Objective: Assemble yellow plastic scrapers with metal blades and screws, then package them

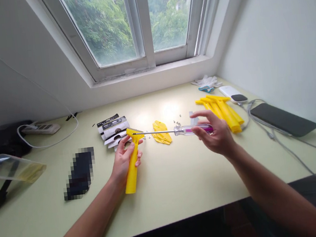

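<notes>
My left hand (125, 156) is wrapped round a yellow scraper handle (132, 171), held tilted with its wide head upward. In my right hand (215, 133) is a screwdriver (189, 130) with a clear and purple grip, pinched by the fingers. Its long metal shaft points left and the tip meets the scraper's head; the exact contact is too small to make out. Behind the shaft lie several flat yellow plates (162, 135) with holes. Small metal screws or nuts (178, 123) are scattered near them.
Several yellow handles (223, 113) are piled at the right, beside a white device (233, 94), a dark phone (283, 119) and cables. Black-and-white cardboard packages (113, 127) stand behind my left hand. A pixelated dark object (80, 175), a power strip (41, 128) and a clear container (12, 165) are at left.
</notes>
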{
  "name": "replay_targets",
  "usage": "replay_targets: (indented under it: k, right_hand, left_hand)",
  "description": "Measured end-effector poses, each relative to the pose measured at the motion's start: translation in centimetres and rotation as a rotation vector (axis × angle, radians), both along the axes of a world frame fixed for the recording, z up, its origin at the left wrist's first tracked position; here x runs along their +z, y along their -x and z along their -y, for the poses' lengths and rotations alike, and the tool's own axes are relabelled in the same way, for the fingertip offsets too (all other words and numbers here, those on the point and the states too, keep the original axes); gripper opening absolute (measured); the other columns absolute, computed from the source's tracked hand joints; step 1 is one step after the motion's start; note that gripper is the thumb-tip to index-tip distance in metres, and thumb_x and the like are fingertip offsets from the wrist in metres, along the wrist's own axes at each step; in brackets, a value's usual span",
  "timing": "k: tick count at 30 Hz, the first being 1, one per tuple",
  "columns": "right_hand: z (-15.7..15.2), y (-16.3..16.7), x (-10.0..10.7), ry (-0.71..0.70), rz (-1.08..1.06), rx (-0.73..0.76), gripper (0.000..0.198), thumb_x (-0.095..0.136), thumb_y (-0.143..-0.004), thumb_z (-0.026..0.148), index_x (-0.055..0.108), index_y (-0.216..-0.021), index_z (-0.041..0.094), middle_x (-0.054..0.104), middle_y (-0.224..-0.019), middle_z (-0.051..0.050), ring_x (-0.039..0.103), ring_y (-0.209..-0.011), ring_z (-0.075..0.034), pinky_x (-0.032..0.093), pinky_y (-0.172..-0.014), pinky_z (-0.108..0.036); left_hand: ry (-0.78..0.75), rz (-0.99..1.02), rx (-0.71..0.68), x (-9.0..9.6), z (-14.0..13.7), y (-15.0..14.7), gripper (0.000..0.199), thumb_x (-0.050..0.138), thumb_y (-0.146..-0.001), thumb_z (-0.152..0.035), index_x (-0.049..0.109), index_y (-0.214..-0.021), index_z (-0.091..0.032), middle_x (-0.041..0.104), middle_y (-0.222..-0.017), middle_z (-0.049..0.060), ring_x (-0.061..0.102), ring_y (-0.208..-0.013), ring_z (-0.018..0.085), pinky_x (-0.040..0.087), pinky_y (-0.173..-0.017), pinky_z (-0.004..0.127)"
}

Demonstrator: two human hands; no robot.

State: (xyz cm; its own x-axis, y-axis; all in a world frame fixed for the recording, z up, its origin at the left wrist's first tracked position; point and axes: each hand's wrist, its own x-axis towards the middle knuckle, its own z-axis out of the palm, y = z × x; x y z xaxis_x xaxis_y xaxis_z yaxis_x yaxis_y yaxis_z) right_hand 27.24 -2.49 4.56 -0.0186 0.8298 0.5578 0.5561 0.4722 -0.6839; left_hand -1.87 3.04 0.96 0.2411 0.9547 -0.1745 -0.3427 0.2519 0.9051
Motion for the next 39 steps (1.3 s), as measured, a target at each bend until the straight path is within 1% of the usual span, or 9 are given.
replay_targets:
  k: [4,8,12,18,24,27,31,34,39]
  right_hand:
    - [0.3,0.3,0.1,0.010,-0.008,0.094,0.055,0.065,-0.086,0.032,0.035,-0.131,0.028,0.060,-0.114,-0.007,0.065,-0.084,-0.016,0.056,-0.067,-0.031]
    - [0.3,0.5,-0.1,0.042,-0.005,0.009,0.032,0.059,-0.090,0.033,0.044,-0.118,0.024,0.063,-0.087,-0.001,0.060,-0.062,-0.011,0.053,-0.057,-0.026]
    - [0.1,0.0,0.2,0.072,0.002,0.051,0.031,0.061,-0.089,0.030,0.054,-0.119,0.023,0.065,-0.100,-0.004,0.063,-0.066,-0.011,0.056,-0.064,-0.028]
    - [1.3,-1.0,-1.1,-0.012,-0.105,-0.021,0.023,0.060,-0.089,0.023,0.068,-0.110,0.024,0.066,-0.105,-0.006,0.068,-0.076,-0.015,0.061,-0.069,-0.031]
    - [3.4,-0.2,-5.6,0.102,0.336,0.167,0.024,0.059,-0.087,0.023,0.068,-0.108,0.030,0.068,-0.109,-0.006,0.068,-0.099,-0.025,0.062,-0.081,-0.041]
    - [2.8,0.5,-5.3,0.088,0.520,0.183,0.023,0.061,-0.086,0.028,0.064,-0.109,0.029,0.066,-0.112,-0.008,0.064,-0.106,-0.029,0.057,-0.087,-0.052]
    - [-2.1,3.5,-2.1,0.111,0.517,0.170,0.020,0.056,-0.090,0.034,0.062,-0.107,0.025,0.066,-0.110,-0.009,0.063,-0.104,-0.027,0.052,-0.090,-0.051]
    - [-9.0,8.4,0.1,0.306,0.515,0.245,0.025,0.048,-0.094,0.036,0.063,-0.107,0.020,0.067,-0.109,-0.008,0.064,-0.099,-0.021,0.051,-0.091,-0.040]
    - [-19.9,16.9,0.5,0.441,0.585,0.326,0.044,0.058,-0.089,0.036,0.055,-0.127,0.015,0.062,-0.123,-0.014,0.061,-0.106,-0.020,0.049,-0.091,-0.031]
  left_hand:
    - [-0.003,0.020,0.033,0.1,-0.2,0.3,0.053,0.073,-0.077,-0.028,0.047,-0.123,-0.030,0.066,-0.109,0.007,0.055,-0.054,0.008,0.039,-0.040,0.016]
    - [-0.009,0.003,0.028,0.1,-0.2,0.4,0.054,0.073,-0.078,-0.029,0.049,-0.126,-0.031,0.066,-0.108,0.008,0.055,-0.054,0.009,0.039,-0.039,0.017]
    - [-0.068,0.033,0.059,0.9,-0.3,0.7,0.054,0.073,-0.078,-0.028,0.050,-0.127,-0.031,0.066,-0.108,0.008,0.054,-0.053,0.008,0.040,-0.039,0.017]
    - [-0.245,0.077,0.312,2.6,-1.8,2.9,0.051,0.071,-0.077,-0.025,0.053,-0.125,-0.033,0.062,-0.104,0.004,0.055,-0.053,0.006,0.045,-0.043,0.019]
    - [-0.283,0.125,0.310,2.4,-1.9,3.4,0.036,0.058,-0.083,-0.025,0.058,-0.119,-0.027,0.058,-0.105,0.005,0.058,-0.056,0.009,0.046,-0.043,0.022]
    - [-0.305,0.093,0.317,1.9,-1.7,2.9,0.038,0.061,-0.082,-0.024,0.053,-0.118,-0.027,0.056,-0.106,0.004,0.059,-0.058,0.009,0.048,-0.045,0.022]
    - [-0.268,0.141,0.376,1.6,-1.8,2.7,0.039,0.067,-0.078,-0.024,0.042,-0.108,-0.027,0.054,-0.106,0.001,0.059,-0.056,0.008,0.048,-0.044,0.022]
    - [-0.238,0.182,0.403,1.6,-2.1,2.9,0.036,0.068,-0.077,-0.023,0.040,-0.099,-0.024,0.054,-0.101,0.000,0.058,-0.055,0.008,0.047,-0.044,0.022]
    - [-0.247,0.187,0.514,1.5,-3.0,4.0,0.032,0.064,-0.077,-0.022,0.038,-0.095,-0.024,0.052,-0.087,-0.003,0.059,-0.055,0.011,0.047,-0.045,0.023]
